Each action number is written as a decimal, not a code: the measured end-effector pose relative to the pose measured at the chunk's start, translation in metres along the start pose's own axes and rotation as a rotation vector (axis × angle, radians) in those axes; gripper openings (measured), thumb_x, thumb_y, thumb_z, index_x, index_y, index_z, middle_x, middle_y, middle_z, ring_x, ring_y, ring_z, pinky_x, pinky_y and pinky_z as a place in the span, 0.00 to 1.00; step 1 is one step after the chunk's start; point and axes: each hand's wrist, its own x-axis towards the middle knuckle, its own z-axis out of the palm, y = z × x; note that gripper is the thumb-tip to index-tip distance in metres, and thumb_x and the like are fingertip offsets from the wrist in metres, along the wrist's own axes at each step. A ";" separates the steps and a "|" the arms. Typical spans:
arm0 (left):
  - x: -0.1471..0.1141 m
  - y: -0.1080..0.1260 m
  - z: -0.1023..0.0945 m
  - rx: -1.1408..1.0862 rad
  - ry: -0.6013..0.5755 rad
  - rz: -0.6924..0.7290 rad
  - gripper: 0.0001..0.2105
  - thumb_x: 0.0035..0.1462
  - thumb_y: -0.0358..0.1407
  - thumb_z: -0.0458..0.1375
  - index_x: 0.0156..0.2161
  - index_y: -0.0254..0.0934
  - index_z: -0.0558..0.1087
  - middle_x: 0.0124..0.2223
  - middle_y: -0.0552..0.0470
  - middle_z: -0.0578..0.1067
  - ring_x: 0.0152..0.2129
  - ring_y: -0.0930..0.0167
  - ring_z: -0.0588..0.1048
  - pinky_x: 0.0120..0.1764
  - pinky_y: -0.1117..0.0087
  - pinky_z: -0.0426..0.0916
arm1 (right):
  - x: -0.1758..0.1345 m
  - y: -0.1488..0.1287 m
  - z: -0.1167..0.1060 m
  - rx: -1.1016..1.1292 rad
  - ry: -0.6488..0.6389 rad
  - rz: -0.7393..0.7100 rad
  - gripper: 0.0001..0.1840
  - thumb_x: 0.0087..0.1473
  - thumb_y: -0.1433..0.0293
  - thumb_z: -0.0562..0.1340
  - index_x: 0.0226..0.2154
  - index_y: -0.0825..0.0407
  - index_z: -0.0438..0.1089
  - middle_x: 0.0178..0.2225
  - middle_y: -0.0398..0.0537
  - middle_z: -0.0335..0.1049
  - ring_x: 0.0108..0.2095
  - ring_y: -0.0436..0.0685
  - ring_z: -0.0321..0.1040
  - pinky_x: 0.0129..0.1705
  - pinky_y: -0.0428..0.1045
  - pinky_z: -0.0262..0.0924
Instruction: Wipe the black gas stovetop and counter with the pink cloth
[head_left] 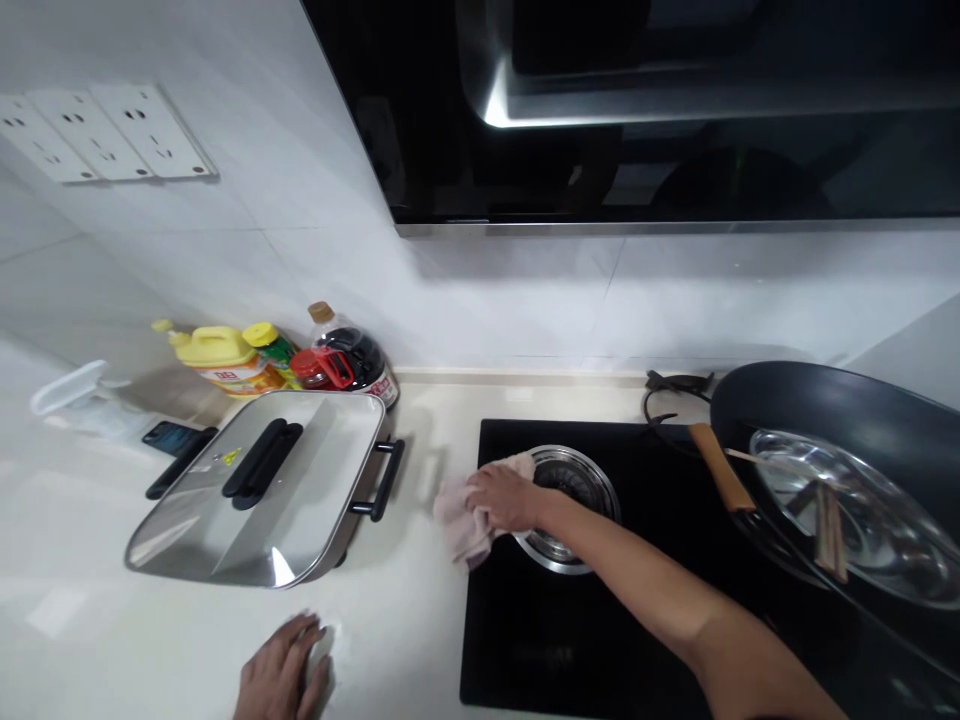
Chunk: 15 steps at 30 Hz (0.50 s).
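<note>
My right hand (pixel 504 497) is clamped on the pink cloth (pixel 461 525) at the burner ring (pixel 577 480), so I'd press firm and wipe along the hob (pixel 600 640) edge, left hand (pixel 281 675) flat and spread on the counter (pixel 405 620).

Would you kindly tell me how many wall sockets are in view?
3, side by side on the wall at upper left: left, middle, right. More may lie outside the frame.

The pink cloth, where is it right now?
The pink cloth is under the right hand, at the black cooktop's left edge beside the steel burner ring.
</note>
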 end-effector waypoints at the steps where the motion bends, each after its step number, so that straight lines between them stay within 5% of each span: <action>1: 0.000 0.001 -0.001 0.003 -0.006 0.006 0.18 0.65 0.48 0.54 0.49 0.42 0.79 0.53 0.44 0.82 0.53 0.60 0.79 0.51 0.59 0.73 | 0.006 0.012 -0.005 0.006 0.010 0.061 0.22 0.57 0.68 0.65 0.55 0.40 0.76 0.65 0.45 0.66 0.62 0.62 0.58 0.66 0.58 0.53; 5: 0.001 0.003 -0.003 0.005 0.004 0.005 0.17 0.66 0.48 0.54 0.49 0.43 0.78 0.53 0.44 0.82 0.52 0.60 0.79 0.52 0.59 0.73 | 0.010 0.063 -0.021 0.005 0.081 0.291 0.24 0.59 0.70 0.61 0.57 0.41 0.74 0.64 0.48 0.65 0.61 0.62 0.57 0.65 0.58 0.51; 9: 0.001 0.005 -0.003 -0.019 0.023 0.007 0.16 0.66 0.48 0.54 0.49 0.42 0.77 0.53 0.44 0.81 0.53 0.60 0.78 0.53 0.58 0.73 | -0.024 0.100 -0.025 -0.004 0.190 0.610 0.25 0.63 0.65 0.56 0.61 0.39 0.70 0.67 0.51 0.61 0.63 0.67 0.53 0.63 0.65 0.50; 15: 0.004 0.009 -0.002 -0.045 0.009 -0.008 0.16 0.67 0.48 0.54 0.49 0.41 0.77 0.53 0.42 0.81 0.53 0.59 0.77 0.54 0.56 0.72 | -0.095 0.104 -0.009 -0.025 0.286 0.989 0.26 0.66 0.61 0.51 0.63 0.38 0.69 0.68 0.53 0.57 0.62 0.71 0.52 0.60 0.67 0.52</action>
